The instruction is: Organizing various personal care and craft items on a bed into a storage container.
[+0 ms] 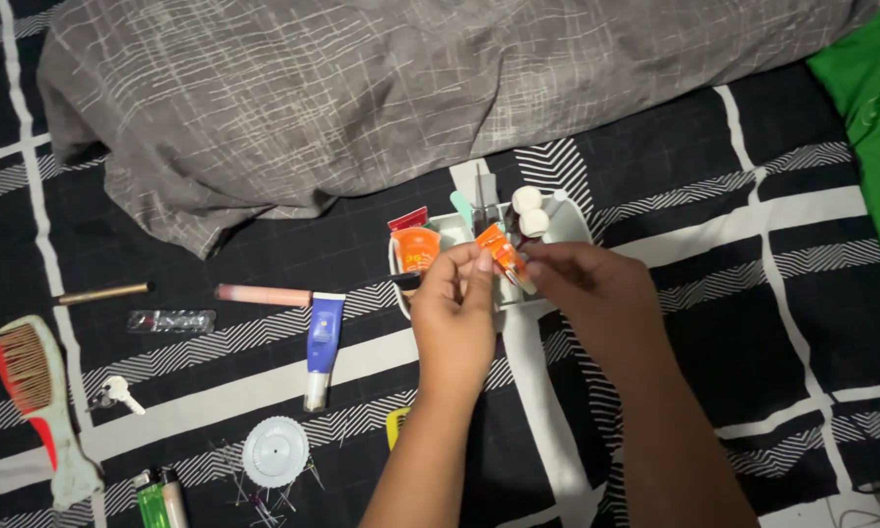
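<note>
Fingers of left hand and right hand pinch one small orange packet. Both hands are just over the white organizer tray.

A small orange sachet sits pinched between both hands above a white organiser tray, which holds an orange tube. A blue-and-white tube lies left of it, beyond that a clear plastic packet.

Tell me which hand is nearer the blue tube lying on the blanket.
Left. The left hand is just right of the blue tube; the right hand is farther right, beyond the left hand.
</note>
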